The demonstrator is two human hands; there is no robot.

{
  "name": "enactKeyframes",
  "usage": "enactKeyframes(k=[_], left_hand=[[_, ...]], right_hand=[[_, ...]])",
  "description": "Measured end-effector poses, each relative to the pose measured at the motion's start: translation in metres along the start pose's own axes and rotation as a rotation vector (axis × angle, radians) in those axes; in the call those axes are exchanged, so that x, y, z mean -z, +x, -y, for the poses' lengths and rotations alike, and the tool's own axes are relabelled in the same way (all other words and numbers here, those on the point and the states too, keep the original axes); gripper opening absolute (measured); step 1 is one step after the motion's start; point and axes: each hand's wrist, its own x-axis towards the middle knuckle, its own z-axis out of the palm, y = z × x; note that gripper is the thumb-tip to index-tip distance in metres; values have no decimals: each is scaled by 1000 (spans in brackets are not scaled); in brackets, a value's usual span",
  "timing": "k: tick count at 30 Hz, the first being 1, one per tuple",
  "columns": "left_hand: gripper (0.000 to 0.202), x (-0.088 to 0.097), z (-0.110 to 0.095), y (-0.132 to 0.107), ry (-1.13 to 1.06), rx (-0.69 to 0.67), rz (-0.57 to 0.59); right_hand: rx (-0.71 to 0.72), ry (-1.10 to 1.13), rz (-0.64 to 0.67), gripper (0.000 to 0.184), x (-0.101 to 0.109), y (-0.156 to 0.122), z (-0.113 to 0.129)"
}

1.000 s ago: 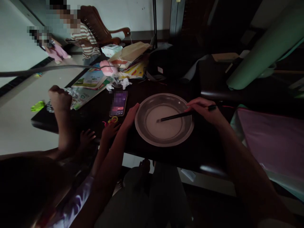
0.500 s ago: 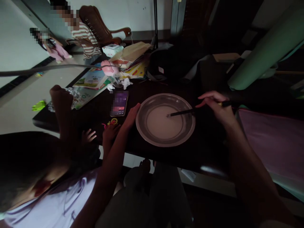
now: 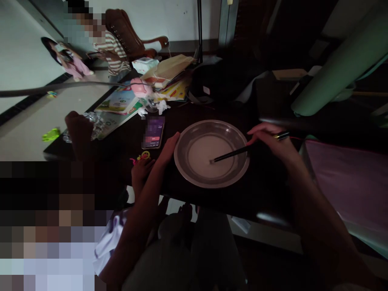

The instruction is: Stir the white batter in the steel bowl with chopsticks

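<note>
A round metal plate [image 3: 239, 169] holding pale whitish liquid sits on the dark table [image 3: 263, 190]. My right hand [image 3: 269, 139] is closed on dark chopsticks [image 3: 232, 154], their tips dipped in the liquid near the plate's middle. My left hand [image 3: 167, 148] rests against the plate's left rim, fingers together and steadying it. A small person's hand [image 3: 140, 169] grips the table edge just left of my forearm.
A phone [image 3: 153, 131] with a lit screen lies left of the plate. Books [image 3: 119, 101], a pink toy [image 3: 138, 86] and papers crowd the far left of the table. A small person stands at lower left; two people are by a wooden chair [image 3: 127, 34] farther back.
My right hand has swept the chopstick tips round the liquid, from the left to the upper middle and now the lower middle. The small person at lower left has shifted closer.
</note>
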Motion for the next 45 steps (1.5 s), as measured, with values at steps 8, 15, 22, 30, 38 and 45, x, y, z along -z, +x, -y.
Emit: enactKeyframes(k=[8,15,22,30,38,45], left_hand=[[50,-2,3,2,-26,-23,-5],[48,-1,4,3,-53,10,-14],[50,-1,2,1,-71,14,0],[50,1,6,8,-62,17,31],[43,4,-15,17,-49,66,115],[37,1,-14,29,-236,180,214]], right_hand=[[-2,-12,-109,16,3,1,-2],[-2,-24,-7,12,-2,1,2],[-17,15,40,16,-2,0,2],[-13,29,-99,17,6,1,-4],[4,-45,-70,14,0,2,-2],[-17,3,-18,16,1,2,-6]])
